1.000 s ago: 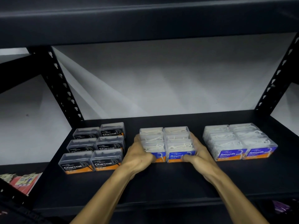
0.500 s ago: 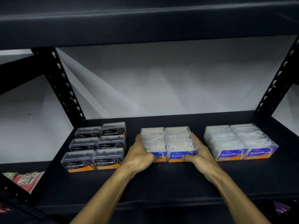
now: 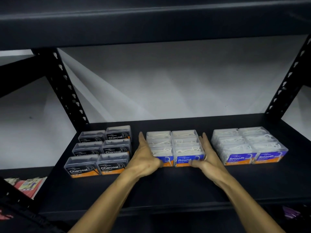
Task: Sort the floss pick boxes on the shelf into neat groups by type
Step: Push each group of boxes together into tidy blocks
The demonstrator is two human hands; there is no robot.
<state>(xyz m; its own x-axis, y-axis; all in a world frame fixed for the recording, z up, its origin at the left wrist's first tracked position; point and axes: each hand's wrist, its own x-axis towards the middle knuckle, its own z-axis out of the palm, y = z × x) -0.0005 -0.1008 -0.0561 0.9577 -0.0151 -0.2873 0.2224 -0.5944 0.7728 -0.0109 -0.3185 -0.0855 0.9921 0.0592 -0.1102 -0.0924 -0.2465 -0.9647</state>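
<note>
Three groups stand on the shelf (image 3: 168, 187), each two boxes wide and three deep. Charcoal boxes (image 3: 101, 152) occupy 9 o'clock, Round boxes (image 3: 175, 147) the centre, Smooth boxes (image 3: 249, 145) 3 o'clock. The left hand (image 3: 144, 155) lies flat-fingered against the Round group's 9 o'clock side; the right hand (image 3: 207, 155) lies likewise against its 3 o'clock side. Neither grips anything. Judgement: sorting appears complete; only final squaring of the centre group seems left.
</note>
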